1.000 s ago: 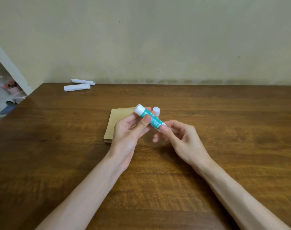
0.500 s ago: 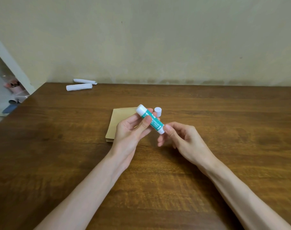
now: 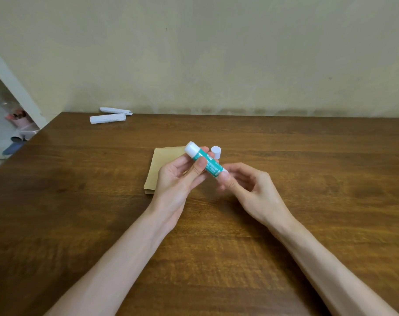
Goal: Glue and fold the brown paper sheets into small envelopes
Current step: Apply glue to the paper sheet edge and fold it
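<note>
In the head view, the stack of brown paper sheets [image 3: 162, 166] lay flat on the wooden table [image 3: 307, 153]. Its right part was hidden behind the left hand [image 3: 175, 182], and the number of sheets could not be made out. The fingertips of the right hand [image 3: 255, 193] were smeared by blur. The print on the glue stick [image 3: 205, 161] was too small to read. Past the table's left corner, some pink and blue things were blurred and cut off by the frame edge. Both forearms ran out at the bottom.

The glue stick had a teal body and white ends. It was tilted, wide white end up and away from the person, above the sheets' right side. The left hand gripped its middle, thumb pressed across the label. The right hand pinched the lower white end between thumb and curled fingers. A white cap [image 3: 216, 152] stood upright on the table just behind the stick. Two white paper rolls [image 3: 107, 118] lay close together near the far left corner.
</note>
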